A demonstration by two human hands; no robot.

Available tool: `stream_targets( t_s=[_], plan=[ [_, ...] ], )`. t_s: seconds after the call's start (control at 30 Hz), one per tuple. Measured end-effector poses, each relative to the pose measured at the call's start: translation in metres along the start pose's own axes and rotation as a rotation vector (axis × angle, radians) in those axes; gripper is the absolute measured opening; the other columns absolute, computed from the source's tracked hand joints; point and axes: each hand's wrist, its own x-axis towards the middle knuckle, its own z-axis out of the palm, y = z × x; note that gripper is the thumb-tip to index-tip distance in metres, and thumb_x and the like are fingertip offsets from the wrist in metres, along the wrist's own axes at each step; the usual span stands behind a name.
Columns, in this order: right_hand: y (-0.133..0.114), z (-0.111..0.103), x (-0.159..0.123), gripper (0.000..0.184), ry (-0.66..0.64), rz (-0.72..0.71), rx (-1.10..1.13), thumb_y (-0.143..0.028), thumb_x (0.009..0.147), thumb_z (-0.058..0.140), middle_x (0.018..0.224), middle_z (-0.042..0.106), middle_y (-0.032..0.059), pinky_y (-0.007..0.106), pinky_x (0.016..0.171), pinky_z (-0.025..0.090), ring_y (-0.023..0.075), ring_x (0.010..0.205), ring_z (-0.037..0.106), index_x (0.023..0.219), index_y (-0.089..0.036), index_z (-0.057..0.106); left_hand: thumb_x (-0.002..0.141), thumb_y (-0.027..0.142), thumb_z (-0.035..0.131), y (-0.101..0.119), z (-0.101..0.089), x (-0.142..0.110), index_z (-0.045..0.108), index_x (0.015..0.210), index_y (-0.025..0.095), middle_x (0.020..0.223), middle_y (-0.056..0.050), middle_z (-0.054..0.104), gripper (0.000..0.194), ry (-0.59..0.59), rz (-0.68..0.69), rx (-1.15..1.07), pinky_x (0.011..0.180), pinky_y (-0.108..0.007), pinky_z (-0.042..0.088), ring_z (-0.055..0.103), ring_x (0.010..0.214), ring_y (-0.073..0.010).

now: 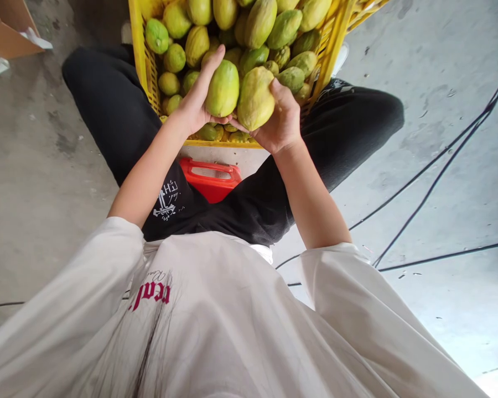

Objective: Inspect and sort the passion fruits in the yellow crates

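My left hand (195, 105) is wrapped round a smooth green papaya (223, 88), thumb along its left side and fingers underneath. In my right hand (283, 119) rests a yellower, lumpier papaya (255, 99), cupped from below and from the right. The two fruits are side by side, very close together, and my fingertips meet beneath them. Both are held over the near part of a yellow plastic crate (228, 145). Many more green and yellowish papayas, such as a dark green one (285, 29), are piled inside it.
The crate stands between my spread knees. A red plastic piece with a handle slot (211, 179) is just below its near edge. Black cables (431, 182) cross the concrete floor (398, 61) on the right. A cardboard box (8, 30) is at the upper left.
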Motion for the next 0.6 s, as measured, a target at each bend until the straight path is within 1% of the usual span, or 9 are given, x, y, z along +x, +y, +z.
stream_targets(
  t_s=[0.07,0.1,0.17,0.23,0.33,0.4,0.5,0.57,0.6],
  plan=[
    [0.002,0.000,-0.001,0.045,0.000,-0.037,-0.039,-0.058,0.072,0.096,0.113,0.089,-0.0033,0.059,0.123,0.069,0.0372,0.150,0.071,0.106,-0.039,0.073,0.128,0.073,0.034,-0.001,0.000,-0.002,0.072,0.143,0.028,0.066,0.000,0.072,0.061,-0.028,0.117,0.150,0.065,-0.034,0.046,0.057,0.069,-0.0215],
    [0.002,-0.001,-0.001,0.043,0.004,-0.040,-0.051,-0.058,0.073,0.094,0.113,0.090,-0.0031,0.059,0.122,0.069,0.0373,0.150,0.071,0.106,-0.039,0.074,0.130,0.067,0.029,0.000,0.000,-0.002,0.074,0.138,0.025,0.066,0.000,0.071,0.061,-0.020,0.139,0.196,0.064,-0.033,0.046,0.058,0.067,-0.0204],
    [0.001,0.000,0.001,0.041,0.012,-0.006,-0.066,-0.061,0.070,0.086,0.115,0.092,-0.0024,0.057,0.121,0.068,0.0382,0.153,0.069,0.104,-0.041,0.075,0.131,0.058,0.026,0.001,0.001,-0.002,0.076,0.126,0.022,0.064,-0.001,0.070,0.062,0.027,0.103,0.195,0.062,-0.030,0.046,0.061,0.062,-0.0188],
    [-0.001,0.000,0.002,0.039,0.031,0.032,-0.064,-0.066,0.069,0.079,0.116,0.093,-0.0015,0.054,0.118,0.067,0.0394,0.155,0.070,0.100,-0.043,0.076,0.129,0.057,0.027,0.002,0.001,-0.001,0.077,0.117,0.021,0.063,-0.001,0.068,0.063,0.038,0.077,0.166,0.058,-0.028,0.046,0.063,0.058,-0.0188],
    [-0.004,0.002,0.000,0.039,0.033,0.026,-0.055,-0.073,0.076,0.079,0.115,0.093,-0.0004,0.057,0.111,0.070,0.0409,0.147,0.075,0.096,-0.040,0.077,0.125,0.057,0.030,0.003,0.000,-0.002,0.078,0.108,0.021,0.065,-0.005,0.070,0.063,-0.007,0.061,0.109,0.053,-0.027,0.048,0.077,0.065,-0.0249],
    [-0.006,0.003,-0.003,0.042,0.015,-0.004,-0.047,-0.075,0.078,0.082,0.116,0.092,0.0012,0.058,0.105,0.072,0.0411,0.142,0.077,0.098,-0.038,0.076,0.123,0.055,0.034,0.004,-0.002,-0.004,0.079,0.111,0.021,0.073,-0.008,0.077,0.058,-0.060,0.058,0.049,0.055,-0.027,0.055,0.087,0.084,-0.0300],
    [-0.009,0.005,-0.005,0.044,0.020,-0.017,-0.020,-0.071,0.065,0.084,0.117,0.092,0.0024,0.058,0.102,0.070,0.0435,0.141,0.076,0.095,-0.040,0.076,0.122,0.049,0.032,0.005,-0.003,-0.008,0.080,0.128,0.017,0.084,-0.008,0.083,0.058,-0.088,0.060,-0.043,0.070,-0.025,0.064,0.092,0.108,-0.0316],
    [-0.012,0.004,-0.004,0.041,0.013,0.003,-0.027,-0.064,0.055,0.082,0.117,0.092,0.0008,0.058,0.097,0.069,0.0465,0.142,0.074,0.092,-0.046,0.077,0.122,0.048,0.034,0.005,-0.002,-0.010,0.080,0.135,0.017,0.088,-0.008,0.085,0.057,-0.078,0.058,-0.085,0.072,-0.024,0.065,0.092,0.110,-0.0315],
    [-0.013,0.002,-0.003,0.042,0.007,0.014,-0.037,-0.062,0.053,0.081,0.115,0.092,0.0002,0.058,0.094,0.069,0.0476,0.141,0.073,0.092,-0.049,0.077,0.121,0.049,0.038,0.005,-0.001,-0.011,0.081,0.135,0.019,0.088,-0.009,0.086,0.055,-0.073,0.055,-0.096,0.067,-0.023,0.064,0.093,0.107,-0.0316]
  ],
)
